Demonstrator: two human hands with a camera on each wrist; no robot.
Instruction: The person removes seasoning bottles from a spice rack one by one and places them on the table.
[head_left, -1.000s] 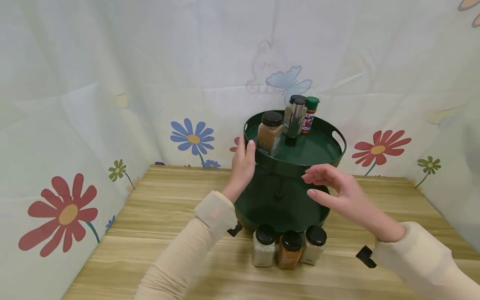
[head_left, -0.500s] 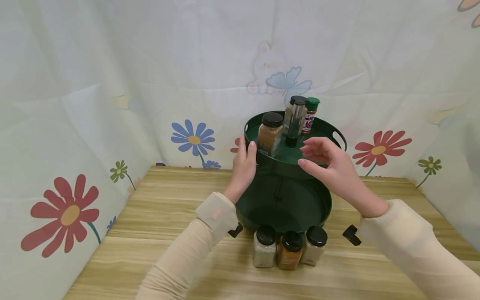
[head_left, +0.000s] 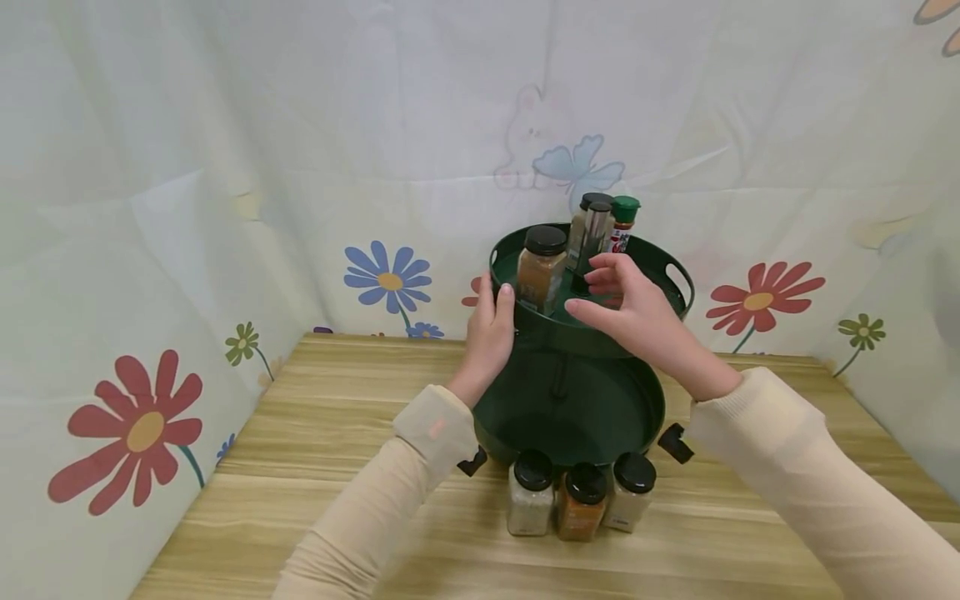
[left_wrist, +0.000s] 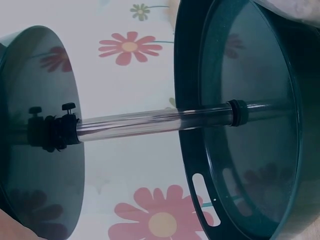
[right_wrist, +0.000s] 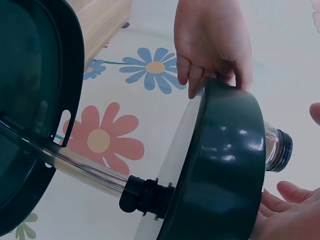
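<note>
A dark green two-tier round tray stand (head_left: 592, 337) rises from the table. My left hand (head_left: 489, 333) rests against the left side of its upper tray, thumb and index finger straight along the wall. My right hand (head_left: 637, 312) hovers over the upper tray's front rim, fingers loosely bent, thumb apart, holding nothing. Nearest its fingertips are the centre post (head_left: 596, 229) and an orange-brown spice jar (head_left: 538, 282) with a black lid. Behind the post stand a pale spice jar (head_left: 577, 237) and a green-capped red shaker (head_left: 621, 235), partly hidden by my right hand.
Three black-lidded spice jars stand before the lower tray (head_left: 566, 457): a whitish one (head_left: 529, 504), an orange one (head_left: 580, 515) and a beige one (head_left: 627, 504). The wooden table (head_left: 360, 400) meets a flowered cloth backdrop (head_left: 420, 100).
My right hand has risen from in front of the stand and moved left over the upper tray. My left hand stays at the tray's side; the jars have not moved.
</note>
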